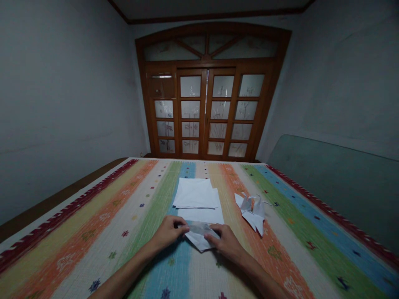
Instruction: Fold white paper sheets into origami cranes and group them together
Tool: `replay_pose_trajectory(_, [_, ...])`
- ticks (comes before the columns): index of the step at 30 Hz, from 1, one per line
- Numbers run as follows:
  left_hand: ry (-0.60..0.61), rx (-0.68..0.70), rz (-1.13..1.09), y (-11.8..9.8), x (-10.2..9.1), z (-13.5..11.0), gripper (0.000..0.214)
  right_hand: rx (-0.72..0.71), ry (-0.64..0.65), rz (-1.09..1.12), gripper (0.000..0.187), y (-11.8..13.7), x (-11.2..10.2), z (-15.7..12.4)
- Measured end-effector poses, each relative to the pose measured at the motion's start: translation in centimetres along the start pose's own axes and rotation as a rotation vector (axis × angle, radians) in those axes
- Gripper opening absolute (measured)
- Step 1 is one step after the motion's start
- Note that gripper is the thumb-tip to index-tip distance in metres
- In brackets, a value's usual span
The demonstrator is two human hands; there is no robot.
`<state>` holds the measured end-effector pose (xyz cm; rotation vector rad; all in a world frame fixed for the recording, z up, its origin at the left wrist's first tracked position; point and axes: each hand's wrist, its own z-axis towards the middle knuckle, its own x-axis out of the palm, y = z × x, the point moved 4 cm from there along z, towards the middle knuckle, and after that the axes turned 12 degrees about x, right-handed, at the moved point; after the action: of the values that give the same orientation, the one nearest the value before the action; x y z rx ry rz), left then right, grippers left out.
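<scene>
A small folded piece of white paper (pixel 199 237) lies on the striped cloth (pixel 93 232) right in front of me. My left hand (pixel 168 232) presses its left edge with fingers curled over it. My right hand (pixel 226 243) pinches its right side. Just beyond lies a stack of flat white paper sheets (pixel 196 195). To the right of the stack rest finished folded paper figures (pixel 254 209), shaped like cranes.
The striped multicoloured cloth covers a wide flat surface reaching to a wooden glazed double door (pixel 207 112). A grey-green panel (pixel 336 182) leans along the right wall. A wooden edge (pixel 56 199) runs along the left side.
</scene>
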<state>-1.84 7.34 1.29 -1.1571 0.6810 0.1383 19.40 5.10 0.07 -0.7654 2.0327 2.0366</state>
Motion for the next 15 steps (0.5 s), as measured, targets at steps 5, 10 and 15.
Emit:
replay_pose_trajectory(5, [-0.012,-0.002,0.096,0.01,-0.08,-0.08,0.015,0.016,-0.016,-0.012,0.025,-0.65,0.18,0.18])
replay_pose_trajectory(10, [-0.014,0.058,0.263,-0.48,-0.17,-0.34,0.006,-0.027,-0.137,-0.270,0.016,-0.39,-0.06,-0.11])
replay_pose_trajectory(15, [-0.003,0.135,0.345,-0.67,0.00,-0.43,0.003,-0.046,-0.206,-0.336,0.035,-0.39,-0.13,-0.12])
